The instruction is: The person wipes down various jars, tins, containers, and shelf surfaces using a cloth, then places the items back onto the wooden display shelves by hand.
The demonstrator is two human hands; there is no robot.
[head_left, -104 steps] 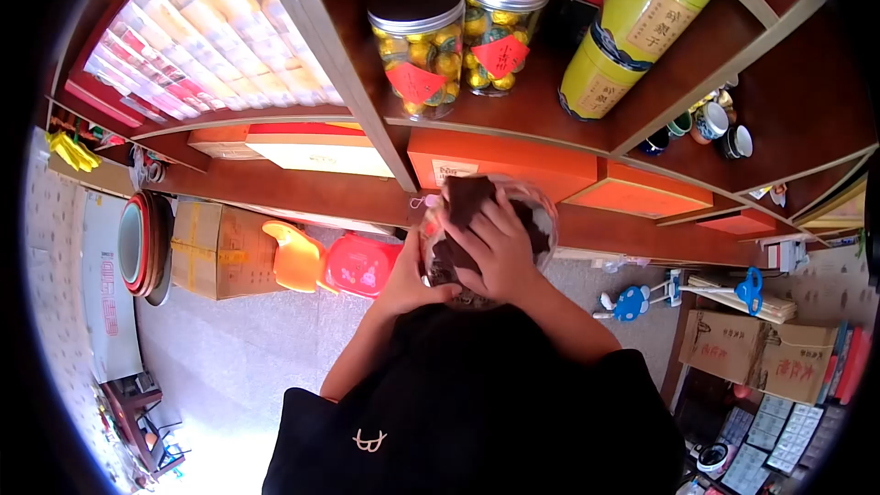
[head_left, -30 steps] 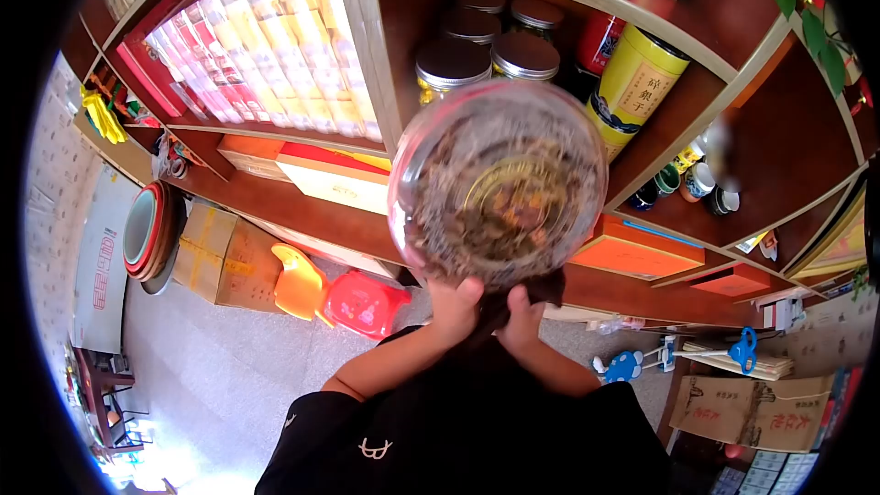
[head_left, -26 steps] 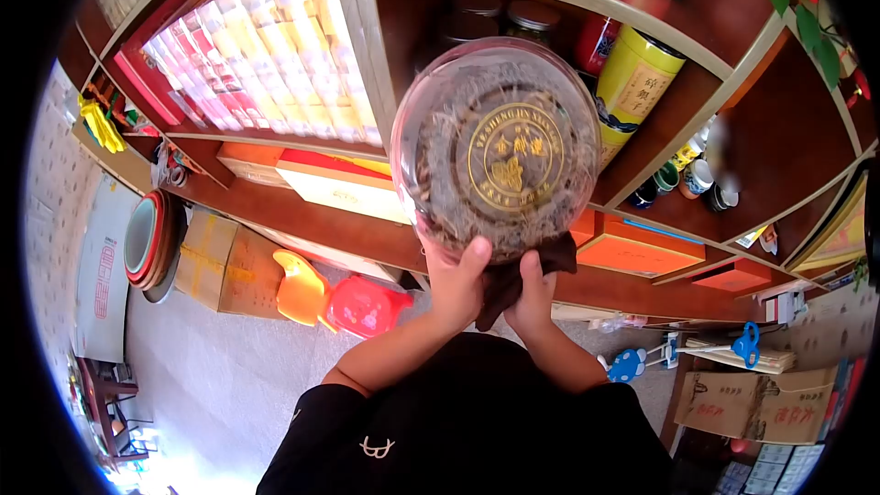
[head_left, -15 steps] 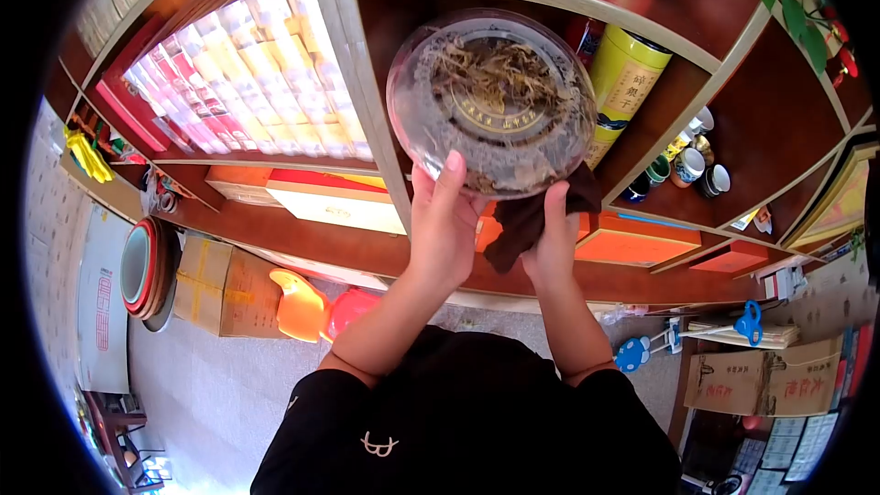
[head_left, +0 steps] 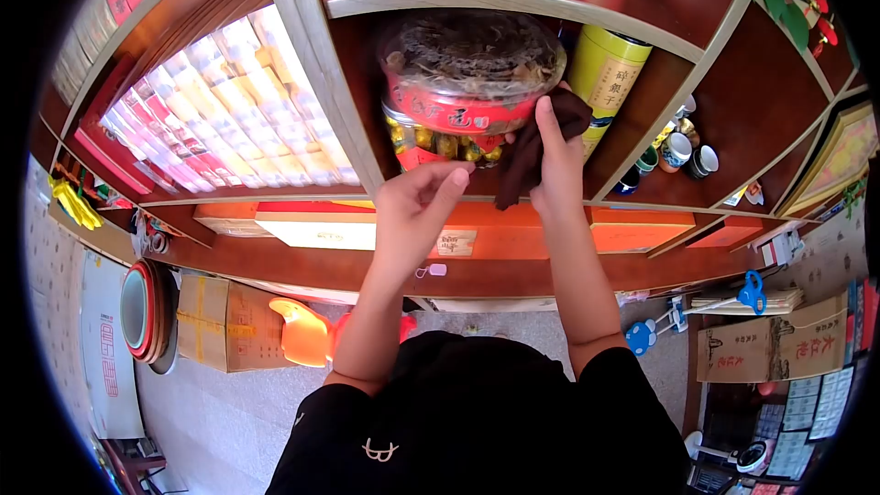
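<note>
A round clear container with a red label band (head_left: 472, 73) is inside the middle shelf compartment, above jars of gold-wrapped balls (head_left: 440, 142). My right hand (head_left: 557, 151) holds a dark brown cloth (head_left: 527, 160) against the container's right side. My left hand (head_left: 420, 211) is below the container, in front of the jars, its fingers curled and apart from the container, with nothing visible in it. Just right of the container stands a yellow-green canister (head_left: 609, 78).
Small cups (head_left: 676, 151) sit in the compartment to the right. Stacked packets (head_left: 229, 101) fill the left one. Orange boxes (head_left: 504, 234) lie on the lower shelf. A cardboard box (head_left: 229, 323) and an orange chair (head_left: 302, 332) stand on the floor.
The container has gone from in front of my body up and forward into the compartment, tilting from facing me to nearly upright. My left hand has let go of it and dropped lower.
</note>
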